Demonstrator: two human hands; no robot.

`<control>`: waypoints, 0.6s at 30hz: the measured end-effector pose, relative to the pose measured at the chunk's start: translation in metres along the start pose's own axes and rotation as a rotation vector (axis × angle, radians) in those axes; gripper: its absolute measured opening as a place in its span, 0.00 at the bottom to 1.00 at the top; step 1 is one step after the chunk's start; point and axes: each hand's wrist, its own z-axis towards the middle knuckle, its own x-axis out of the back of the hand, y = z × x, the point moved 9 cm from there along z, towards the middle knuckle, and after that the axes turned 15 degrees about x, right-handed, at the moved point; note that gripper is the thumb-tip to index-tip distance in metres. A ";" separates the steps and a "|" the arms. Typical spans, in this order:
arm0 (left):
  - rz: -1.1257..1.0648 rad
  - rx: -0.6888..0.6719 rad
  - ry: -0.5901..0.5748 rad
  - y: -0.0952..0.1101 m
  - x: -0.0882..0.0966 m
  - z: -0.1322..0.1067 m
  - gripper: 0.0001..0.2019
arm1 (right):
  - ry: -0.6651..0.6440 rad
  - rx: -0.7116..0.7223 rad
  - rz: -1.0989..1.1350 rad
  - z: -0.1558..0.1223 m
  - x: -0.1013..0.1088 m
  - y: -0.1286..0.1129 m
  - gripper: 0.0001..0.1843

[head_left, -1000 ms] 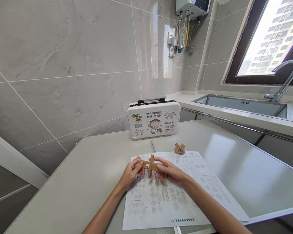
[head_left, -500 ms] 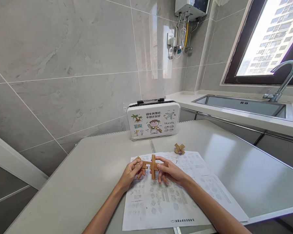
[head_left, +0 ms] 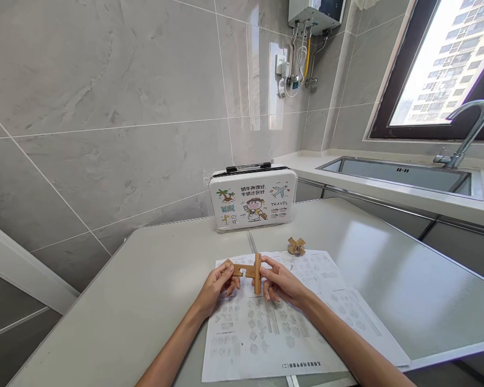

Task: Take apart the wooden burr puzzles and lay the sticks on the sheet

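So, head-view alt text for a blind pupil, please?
Left hand and right hand hold a notched wooden bar with an upright bar across one end, over a printed sheet; behind are a wooden star shape and a white case.

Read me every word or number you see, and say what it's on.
"TRAVEL": white case, right side of its front.
"奶牛养得好, 牛奶才会好": same case, upper middle.
Other case lettering: too small to read.
Printed paper: heading and small print too blurred to read.
Far wooden piece: dark mark, unclear.
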 end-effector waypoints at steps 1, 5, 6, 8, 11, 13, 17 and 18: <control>-0.004 0.001 0.001 0.000 0.000 0.000 0.18 | -0.006 -0.004 0.007 0.000 -0.001 -0.001 0.26; -0.030 0.000 0.005 0.002 0.001 -0.001 0.19 | -0.021 -0.002 0.016 -0.001 -0.004 -0.003 0.26; -0.035 0.000 0.007 0.002 0.001 -0.001 0.19 | -0.020 0.000 0.016 -0.001 -0.004 -0.003 0.26; -0.044 0.001 0.010 0.002 0.001 -0.001 0.19 | -0.017 0.005 0.017 0.000 -0.003 -0.003 0.26; -0.053 0.000 0.018 0.003 0.002 -0.001 0.18 | -0.017 -0.001 0.011 0.000 -0.003 -0.003 0.27; -0.059 0.003 0.023 0.002 0.003 -0.001 0.18 | -0.015 -0.012 -0.001 0.000 -0.002 -0.002 0.28; -0.072 0.006 0.022 0.001 0.004 0.000 0.17 | -0.009 -0.019 -0.021 0.000 0.000 0.000 0.29; -0.076 0.004 0.019 0.000 0.004 0.000 0.17 | -0.003 -0.015 -0.024 0.001 0.001 0.001 0.28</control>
